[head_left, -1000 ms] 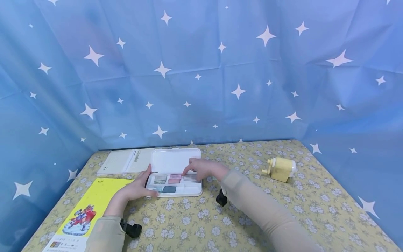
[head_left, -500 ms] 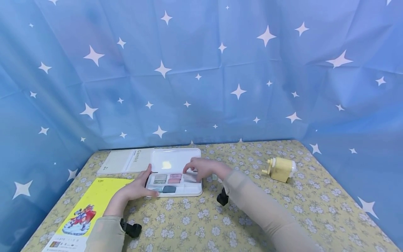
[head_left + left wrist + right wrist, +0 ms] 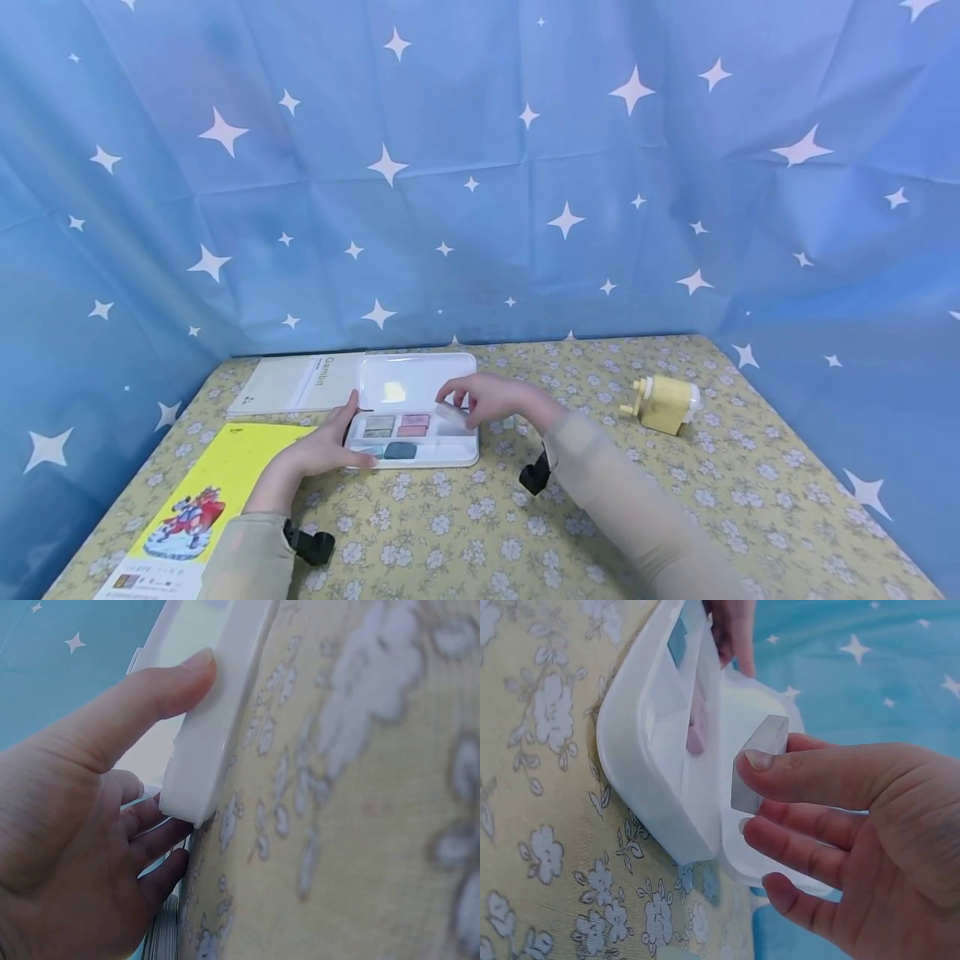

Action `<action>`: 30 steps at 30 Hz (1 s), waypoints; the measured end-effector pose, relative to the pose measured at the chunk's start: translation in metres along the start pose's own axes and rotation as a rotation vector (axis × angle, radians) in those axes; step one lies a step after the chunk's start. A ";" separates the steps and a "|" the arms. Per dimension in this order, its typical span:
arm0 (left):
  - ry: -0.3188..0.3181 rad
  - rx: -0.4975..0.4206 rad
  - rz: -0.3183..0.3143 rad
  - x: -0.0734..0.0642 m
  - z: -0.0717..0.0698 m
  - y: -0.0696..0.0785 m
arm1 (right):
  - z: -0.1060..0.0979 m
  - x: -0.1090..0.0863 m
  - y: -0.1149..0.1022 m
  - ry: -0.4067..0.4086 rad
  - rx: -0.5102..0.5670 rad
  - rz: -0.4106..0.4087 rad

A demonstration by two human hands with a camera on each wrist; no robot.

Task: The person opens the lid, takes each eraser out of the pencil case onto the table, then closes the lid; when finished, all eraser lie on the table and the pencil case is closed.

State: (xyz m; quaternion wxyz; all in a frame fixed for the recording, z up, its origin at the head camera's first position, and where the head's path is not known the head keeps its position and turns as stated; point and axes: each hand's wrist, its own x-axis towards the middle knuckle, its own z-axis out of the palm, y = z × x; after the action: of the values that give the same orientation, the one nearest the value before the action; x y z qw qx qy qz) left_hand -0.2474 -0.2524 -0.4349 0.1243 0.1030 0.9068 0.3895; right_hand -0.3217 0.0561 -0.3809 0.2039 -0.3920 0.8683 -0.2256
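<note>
A white hinged box (image 3: 446, 454) lies with its lid (image 3: 412, 375) laid back. Inside it are pink blocks (image 3: 413, 426), grey-green blocks (image 3: 378, 427) and a dark slate block (image 3: 400, 451). My left hand (image 3: 318, 450) grips the box's left end, its thumb over the front wall and fingers around the end (image 3: 184, 799). Between thumb and fingertips, my right hand (image 3: 491, 400) pinches a pale translucent block (image 3: 769, 733), tilted above the right compartment. In the right wrist view, the last two fingers of that hand are off the block.
A yellow book (image 3: 232, 458) lies left of the box, and a pale notebook (image 3: 292, 383) behind it. At the right stands a yellow crank sharpener (image 3: 666, 404). A small pale green piece (image 3: 509, 422) lies beside the box's right end on the flowered cloth (image 3: 442, 542).
My right hand has lifted the pale block out of the right compartment, raising and tilting it. My left hand stays on the box.
</note>
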 end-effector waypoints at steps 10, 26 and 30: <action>-0.011 0.007 -0.001 -0.001 0.001 0.002 | 0.006 -0.017 0.007 0.029 0.087 0.033; -0.016 -0.014 -0.006 -0.002 0.001 0.004 | 0.010 -0.050 0.035 0.187 0.241 0.068; -0.009 -0.001 -0.002 -0.003 0.001 0.002 | 0.011 -0.058 0.042 0.243 0.277 0.090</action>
State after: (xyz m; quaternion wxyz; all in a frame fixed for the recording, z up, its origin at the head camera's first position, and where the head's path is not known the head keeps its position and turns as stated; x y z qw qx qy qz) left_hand -0.2444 -0.2506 -0.4337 0.1290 0.1038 0.9060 0.3895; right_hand -0.3053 0.1233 -0.4026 0.1594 -0.2907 0.8639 -0.3792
